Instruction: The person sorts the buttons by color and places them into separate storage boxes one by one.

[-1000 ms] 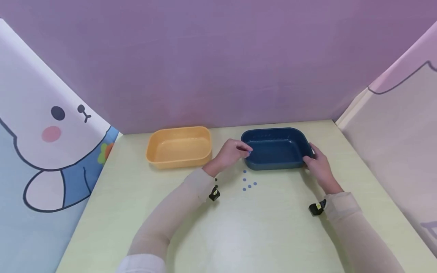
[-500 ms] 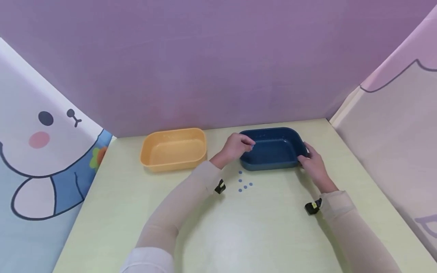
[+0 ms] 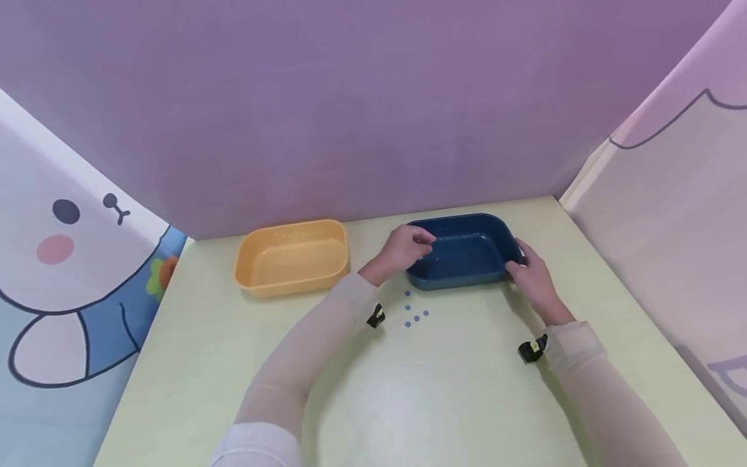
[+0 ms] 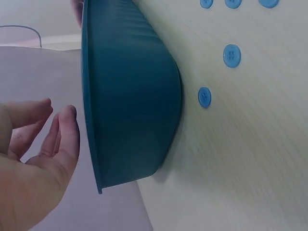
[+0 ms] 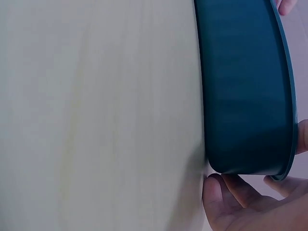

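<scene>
Over the left end of the dark blue tray [image 3: 467, 259], my left hand [image 3: 403, 250] hovers above the rim. In the left wrist view its thumb and fingertips [image 4: 70, 125] stand apart with nothing between them. My right hand [image 3: 537, 279] grips the tray's right front corner; the right wrist view has one fingertip [image 5: 302, 137] over the rim and the thumb [image 5: 211, 192] low by the base. Several blue buttons lie on the table in front of the tray, among them a four-hole button [image 4: 232, 56] and a smaller button [image 4: 204, 97] closer to the tray.
A yellow tray [image 3: 292, 259] stands to the left of the blue one, near the back edge. Behind both rises a purple wall [image 3: 373, 117], with printed panels at either side. The table [image 3: 432, 389] is pale yellow-green.
The blue button pinched in my left fingers is gone from them, and the fingers have parted over the tray. My right hand keeps its grip. The head view has shifted slightly.
</scene>
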A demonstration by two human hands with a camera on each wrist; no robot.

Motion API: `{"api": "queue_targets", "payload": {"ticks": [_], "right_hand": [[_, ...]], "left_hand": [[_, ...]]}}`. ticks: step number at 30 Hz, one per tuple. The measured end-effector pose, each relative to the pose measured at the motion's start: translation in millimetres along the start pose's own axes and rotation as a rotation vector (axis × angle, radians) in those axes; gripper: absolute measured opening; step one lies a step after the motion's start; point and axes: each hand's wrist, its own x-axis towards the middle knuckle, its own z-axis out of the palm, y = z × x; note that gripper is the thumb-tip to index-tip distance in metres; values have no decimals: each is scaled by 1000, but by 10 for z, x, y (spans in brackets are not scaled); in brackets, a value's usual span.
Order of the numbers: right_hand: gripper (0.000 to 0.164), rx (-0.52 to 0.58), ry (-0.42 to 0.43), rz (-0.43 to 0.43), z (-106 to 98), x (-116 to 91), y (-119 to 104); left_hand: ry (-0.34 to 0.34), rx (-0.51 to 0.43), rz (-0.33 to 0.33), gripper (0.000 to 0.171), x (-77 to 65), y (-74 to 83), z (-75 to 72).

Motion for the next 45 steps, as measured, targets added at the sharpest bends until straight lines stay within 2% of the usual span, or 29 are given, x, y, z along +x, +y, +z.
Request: {"api": "queue_targets", "payload": {"ticks": [8, 14, 19, 24, 31, 34, 39, 45], "right_hand": [[68, -18, -7, -17, -22, 13, -20], [68, -23, -25, -5, -19, 12, -24], [69, -24, -29, 0, -32, 16, -48], [69, -27, -30, 0, -45, 18, -48], [69, 4, -37, 7, -21, 15, -52], [69, 9, -41, 13, -18, 10, -49], [68, 15, -47, 14, -20, 4, -49], [68, 15, -54, 17, -26, 3, -42]], "left_hand": [[-22, 52, 62, 22, -258, -70, -213], [-39, 91, 39, 21, -511, -205, -296], [-82, 210, 20, 17, -665, -268, -261], [-153, 357, 30, 15, -729, -303, -167], [-191, 484, 29, 17, -767, -399, -29], [-219, 536, 40, 8, -765, -455, 24], [-233, 613, 51, 15, -747, -513, 96], [-234, 681, 77, 20, -732, -488, 151]]}}
